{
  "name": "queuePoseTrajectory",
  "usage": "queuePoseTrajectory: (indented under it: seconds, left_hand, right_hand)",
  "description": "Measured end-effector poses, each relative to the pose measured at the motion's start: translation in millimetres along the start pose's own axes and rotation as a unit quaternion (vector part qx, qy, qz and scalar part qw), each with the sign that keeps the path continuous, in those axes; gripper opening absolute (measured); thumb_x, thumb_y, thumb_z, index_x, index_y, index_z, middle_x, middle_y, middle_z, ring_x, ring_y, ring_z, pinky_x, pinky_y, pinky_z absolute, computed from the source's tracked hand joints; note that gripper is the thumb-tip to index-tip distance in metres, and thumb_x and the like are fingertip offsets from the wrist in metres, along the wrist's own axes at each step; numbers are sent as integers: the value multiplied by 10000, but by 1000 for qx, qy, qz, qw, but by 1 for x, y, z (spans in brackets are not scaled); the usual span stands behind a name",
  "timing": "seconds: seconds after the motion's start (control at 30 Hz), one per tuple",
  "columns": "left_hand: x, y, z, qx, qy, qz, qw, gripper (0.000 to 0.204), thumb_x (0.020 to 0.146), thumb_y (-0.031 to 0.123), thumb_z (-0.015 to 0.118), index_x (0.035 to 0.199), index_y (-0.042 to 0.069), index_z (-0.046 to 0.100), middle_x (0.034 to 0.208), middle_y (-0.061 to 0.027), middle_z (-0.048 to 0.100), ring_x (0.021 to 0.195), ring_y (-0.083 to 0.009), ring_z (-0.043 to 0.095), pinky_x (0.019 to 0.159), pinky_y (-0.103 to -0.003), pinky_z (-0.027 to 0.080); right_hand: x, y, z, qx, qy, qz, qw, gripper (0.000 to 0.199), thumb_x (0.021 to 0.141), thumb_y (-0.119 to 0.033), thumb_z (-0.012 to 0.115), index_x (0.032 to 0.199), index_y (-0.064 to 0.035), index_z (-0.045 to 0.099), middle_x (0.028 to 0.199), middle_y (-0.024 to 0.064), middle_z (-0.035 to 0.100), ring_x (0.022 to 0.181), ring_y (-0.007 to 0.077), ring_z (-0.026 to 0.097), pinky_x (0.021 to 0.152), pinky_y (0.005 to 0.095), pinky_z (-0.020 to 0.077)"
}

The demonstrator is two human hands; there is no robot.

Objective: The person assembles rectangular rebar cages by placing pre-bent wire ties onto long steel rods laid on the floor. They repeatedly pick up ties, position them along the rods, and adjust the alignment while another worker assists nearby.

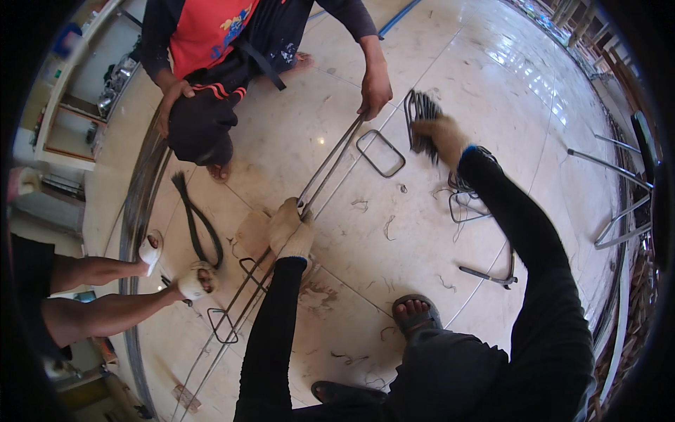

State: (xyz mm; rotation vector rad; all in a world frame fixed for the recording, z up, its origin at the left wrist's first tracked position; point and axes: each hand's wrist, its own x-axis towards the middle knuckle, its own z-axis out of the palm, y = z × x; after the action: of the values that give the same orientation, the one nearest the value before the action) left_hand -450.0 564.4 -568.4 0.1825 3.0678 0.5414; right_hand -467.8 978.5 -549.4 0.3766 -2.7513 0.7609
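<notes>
My left hand [290,232], in a pale work glove, is closed round a pair of long thin steel rods [327,169] that slant across the floor. Two square wire stirrups, an upper one [244,263] and a lower one [222,341], sit around the rods below that hand. Farther right, my gloved right hand [444,141] grips a bundle of dark rebar stirrups [420,107], slightly blurred. One loose stirrup [392,146] lies flat between the rods' far end and the bundle. More stirrups [453,205] lie partly hidden under my right forearm.
A squatting co-worker's hand [376,91] holds the rods' far end. Another person's sandalled foot [197,281] stands at left, beside a bundle of black wire [190,218]. Pincers [485,276] lie near my right elbow. Metal legs [612,169] stand at right; wire scraps litter the tiles.
</notes>
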Motion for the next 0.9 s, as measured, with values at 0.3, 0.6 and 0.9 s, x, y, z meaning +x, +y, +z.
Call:
queuePoseTrajectory:
  seconds: [0.3,0.6,0.9]
  left_hand:
    - [2,16,-7,9,4,-47,999,339,917,337,739,1116,64,716,1082,-185,754,1016,-392,718,863,-490,562]
    - [0,7,-11,47,6,-73,996,334,952,377,695,1108,83,727,1018,-164,770,974,-371,733,836,-473,567]
    - [1,16,-11,28,42,-42,998,255,934,325,707,1029,89,728,951,-166,767,890,-370,738,782,-474,574]
  right_hand:
    - [107,105,15,90,-54,84,991,314,852,-26,657,1128,-124,770,972,144,773,878,349,751,785,402,598]
    - [168,5,20,120,-121,281,944,350,759,-218,734,959,69,739,819,153,725,729,224,713,624,399,573]
    - [152,-16,58,2,-113,201,973,438,768,-204,754,1105,74,722,1060,268,744,1007,397,732,867,444,588]
